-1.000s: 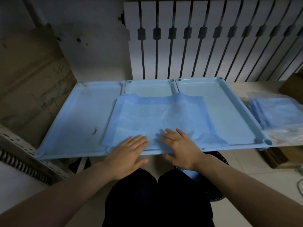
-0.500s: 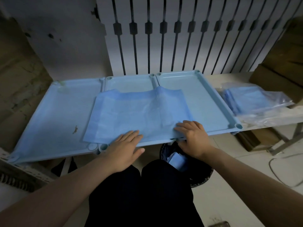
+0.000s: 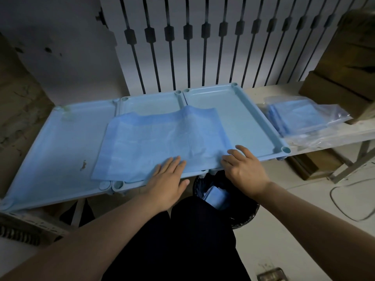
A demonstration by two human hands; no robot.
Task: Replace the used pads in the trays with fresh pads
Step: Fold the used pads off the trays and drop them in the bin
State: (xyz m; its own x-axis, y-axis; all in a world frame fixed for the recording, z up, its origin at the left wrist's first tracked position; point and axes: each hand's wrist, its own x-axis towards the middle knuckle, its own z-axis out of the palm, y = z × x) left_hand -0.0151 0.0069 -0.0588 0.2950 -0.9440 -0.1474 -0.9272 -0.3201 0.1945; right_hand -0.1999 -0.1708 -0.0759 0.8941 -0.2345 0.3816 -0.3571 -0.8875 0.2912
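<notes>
Three pale-blue plastic trays (image 3: 243,110) sit side by side on a whitish surface (image 3: 261,94). A thin blue pad (image 3: 162,138), prob. fresh, lies askew across the middle & right trays. L hand (image 3: 168,179) presses it, fingers straight and together. R hand (image 3: 245,171) has bent fingers at the near corner; pinch unclear. Next: square it into one tray.

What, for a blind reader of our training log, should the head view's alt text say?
A person's left hand and right hand rest on the near edge of a blue pad spread across the middle tray and onto the right tray. A bagged stack of pads lies to the right; a black bin stands below.
</notes>
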